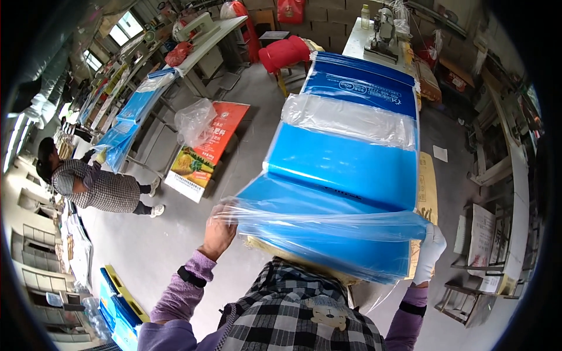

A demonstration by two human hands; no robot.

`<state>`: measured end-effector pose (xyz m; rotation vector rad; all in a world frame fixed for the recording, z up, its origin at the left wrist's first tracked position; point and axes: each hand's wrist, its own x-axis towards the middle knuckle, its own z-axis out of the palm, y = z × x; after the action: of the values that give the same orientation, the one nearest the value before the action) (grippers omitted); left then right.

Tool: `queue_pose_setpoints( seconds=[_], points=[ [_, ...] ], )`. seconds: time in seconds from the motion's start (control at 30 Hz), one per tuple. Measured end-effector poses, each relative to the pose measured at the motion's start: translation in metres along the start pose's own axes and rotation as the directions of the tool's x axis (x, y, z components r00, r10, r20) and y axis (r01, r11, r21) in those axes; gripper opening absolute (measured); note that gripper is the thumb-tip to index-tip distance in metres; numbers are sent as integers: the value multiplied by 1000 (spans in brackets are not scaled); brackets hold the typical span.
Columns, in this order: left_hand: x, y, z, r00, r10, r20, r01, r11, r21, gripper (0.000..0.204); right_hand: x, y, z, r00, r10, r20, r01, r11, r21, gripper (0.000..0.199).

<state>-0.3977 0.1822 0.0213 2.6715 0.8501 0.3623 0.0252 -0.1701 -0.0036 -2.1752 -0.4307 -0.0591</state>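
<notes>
A long stack of blue plastic bags point(345, 158) with clear film ends lies on a table in front of me, reaching away toward a sewing machine point(383, 32). My left hand point(218, 233), bare, grips the near left corner of the top bag's clear edge. My right hand point(430, 248), in a white glove, holds the near right corner of the same bag. The near edge is lifted slightly above the pile. Brown paper point(426, 187) shows under the stack on the right.
A person in a checked top point(96, 187) bends over at the left near another table of blue bags point(132, 120). Printed sacks point(205, 152) and a clear plastic bag point(195, 120) lie on the floor. A red stool point(284, 52) stands behind; shelving point(497, 234) is at right.
</notes>
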Motion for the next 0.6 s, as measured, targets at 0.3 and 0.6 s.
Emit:
queue_pose_setpoints(
  seconds=[0.3,0.6],
  points=[
    [27,-4,43,904,-251,-346,209,966,-156,54,-14,-12,-10,996,-86,-20,86,996,19,25],
    [94,-52,27,1000,9,8,-9,999,-53,26,4,-4,-3,998,-63,-29,65,996,63,24]
  ],
)
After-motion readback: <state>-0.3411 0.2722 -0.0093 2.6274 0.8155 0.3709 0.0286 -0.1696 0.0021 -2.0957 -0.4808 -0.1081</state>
